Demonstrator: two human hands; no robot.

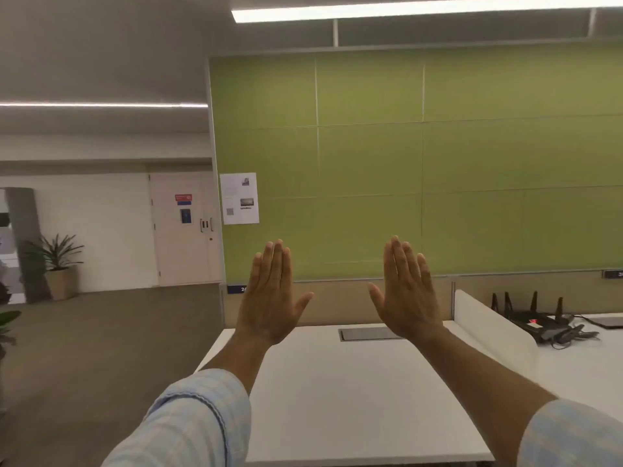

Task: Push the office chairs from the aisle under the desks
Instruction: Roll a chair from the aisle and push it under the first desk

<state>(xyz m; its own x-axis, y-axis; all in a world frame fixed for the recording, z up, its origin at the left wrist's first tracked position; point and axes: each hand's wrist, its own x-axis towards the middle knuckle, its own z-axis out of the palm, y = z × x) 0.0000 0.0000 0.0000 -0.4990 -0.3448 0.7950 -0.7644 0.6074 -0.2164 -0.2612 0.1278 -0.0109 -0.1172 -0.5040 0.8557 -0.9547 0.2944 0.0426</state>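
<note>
We hold both hands up in the middle of the frame, backs toward us, touching nothing. Our left hand and right hand are flat, fingers together and pointing up, thumbs angled inward toward each other. Below them lies a white desk, with a green wall panel behind. A black router sits at the right edge. We see no chair anywhere.

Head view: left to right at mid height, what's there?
Potted plant → white door → paper notice on the green wall → left hand → right hand → white divider → black router.
</note>
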